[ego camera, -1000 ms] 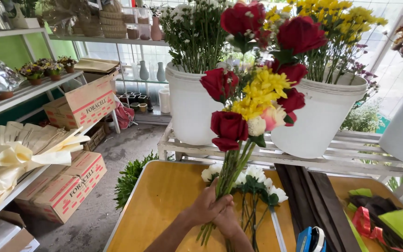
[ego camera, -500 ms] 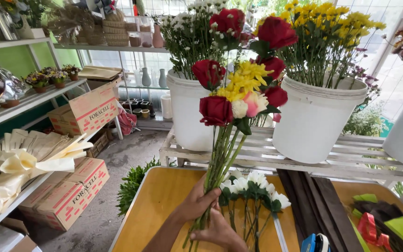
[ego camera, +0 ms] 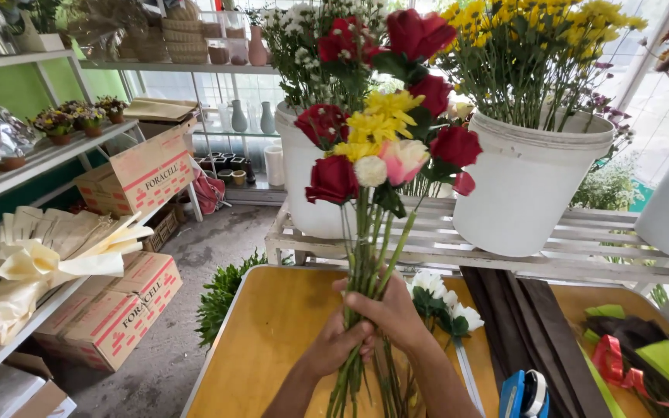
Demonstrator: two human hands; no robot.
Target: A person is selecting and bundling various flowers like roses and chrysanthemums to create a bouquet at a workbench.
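I hold a bouquet (ego camera: 385, 139) of red roses, yellow chrysanthemums and a pale pink rose upright above a yellow table (ego camera: 265, 340). Both hands clasp its green stems: my left hand (ego camera: 337, 347) wraps them low, and my right hand (ego camera: 390, 311) grips them just above. Several white flowers (ego camera: 443, 298) lie on the table right behind my right hand.
Two white buckets (ego camera: 524, 182) of flowers stand on a slatted white rack (ego camera: 582, 255) behind the table. Cardboard boxes (ego camera: 121, 310) and shelves with cream wrapping paper (ego camera: 40, 259) fill the left. Dark planks (ego camera: 512, 310), a blue tape dispenser (ego camera: 524, 395) and green paper with red ribbon (ego camera: 636, 360) lie at right.
The bouquet has tilted more upright and shifted left in view. My hands have regripped the stems, right hand now above the left.
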